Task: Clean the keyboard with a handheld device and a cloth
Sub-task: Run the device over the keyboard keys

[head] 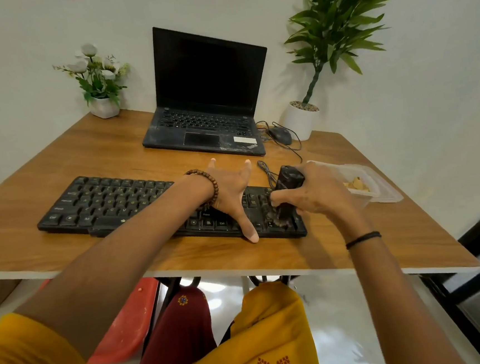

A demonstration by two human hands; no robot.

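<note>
A black keyboard (110, 204) lies across the wooden desk (91, 154) near its front edge. My left hand (231, 194) spans the keyboard's right part with fingers spread straight; its thumb presses the front edge and the fingertips reach past the back edge. My right hand (320, 189) grips a small black handheld device (288, 183) that stands tilted on the keyboard's right end, its lower end down among the dusty keys. No cloth is in view.
An open black laptop (205, 97) sits behind the keyboard, a wired mouse (280, 135) to its right. A clear plastic container (369, 182) with crumbs sits right of my right hand. A flower pot (104, 106) and a tall plant's white pot (300, 121) stand at the back.
</note>
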